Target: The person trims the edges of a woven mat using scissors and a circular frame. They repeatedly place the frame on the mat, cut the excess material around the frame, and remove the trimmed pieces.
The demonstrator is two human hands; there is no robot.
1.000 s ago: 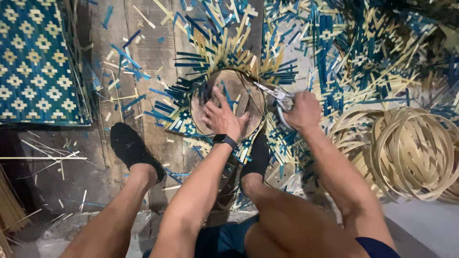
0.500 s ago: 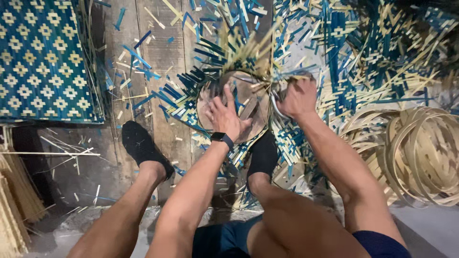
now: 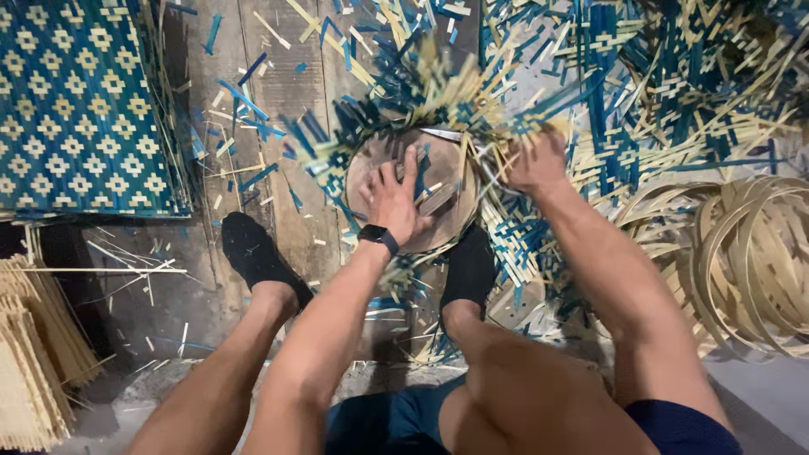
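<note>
Round woven disc [image 3: 438, 215] of blue and pale bamboo strips, lying on the plank floor [image 3: 278, 126] between the person's black-socked feet; loose strip ends bristle out around its rim (partly blurred). Left hand [image 3: 392, 198], fingers spread flat, presses on the disc's face. Right hand [image 3: 533, 164] is clenched at the disc's upper right edge, grasping metal shears [image 3: 455, 136] among the strip ends. A finished patterned mat [image 3: 80, 109] lies at left; coiled bamboo hoops [image 3: 750, 261] at right.
</note>
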